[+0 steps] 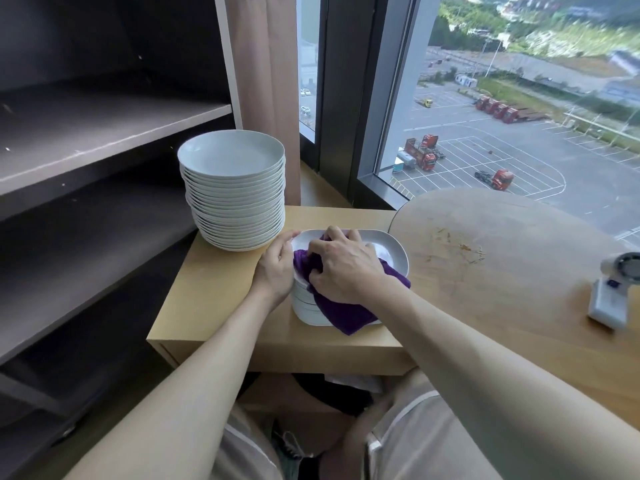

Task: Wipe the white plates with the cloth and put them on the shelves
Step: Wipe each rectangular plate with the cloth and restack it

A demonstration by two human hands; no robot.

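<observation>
Wooden ledge with white squarish plates under bunched purple cloth

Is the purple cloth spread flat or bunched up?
Bunched: the right hand grips the cloth crumpled on the top plate, corner hanging off.

What my hands and the picture's edges hide

My right hand bunches the purple cloth, and together they cover most of the top plate; my fingertips are buried in the folds. The cloth hangs over the near side of the stack beneath, so I cannot count the plates there. My left hand holds that plate's rim, its fingers mostly out of sight behind the hand's back. Far to the right of my right hand a white device is blurred and cut by the edge; the shelves left of my left hand run off the edge too.
</observation>
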